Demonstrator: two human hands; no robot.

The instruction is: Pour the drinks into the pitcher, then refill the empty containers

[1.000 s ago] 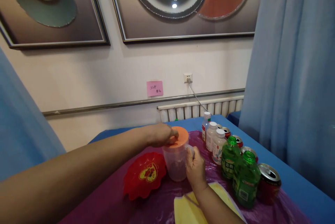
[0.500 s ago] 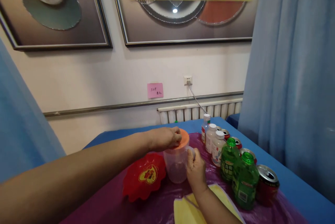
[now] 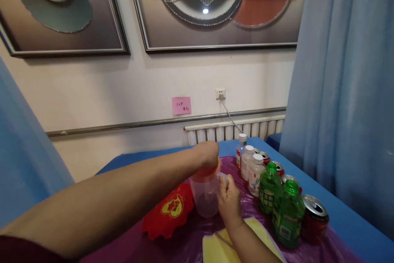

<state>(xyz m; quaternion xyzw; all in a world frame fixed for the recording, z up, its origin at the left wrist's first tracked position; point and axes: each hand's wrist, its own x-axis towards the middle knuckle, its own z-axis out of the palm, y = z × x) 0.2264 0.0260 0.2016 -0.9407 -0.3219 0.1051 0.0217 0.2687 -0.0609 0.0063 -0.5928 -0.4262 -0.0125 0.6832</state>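
Pitcher (image 3: pixel 205 202) upright, handle (image 3: pixel 222 176) gripped by right hand (image 3: pixel 229 202); left hand (image 3: pixel 209 153) at orange lid (image 3: pixel 207 175), finger closure unclear. Judged step: lid handling; further movement required steady support.

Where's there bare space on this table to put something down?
There's a bare blue strip right of the cans, below the curtain, and a purple patch left of the yellow cloth. It's crowded where bottles and cans line up.
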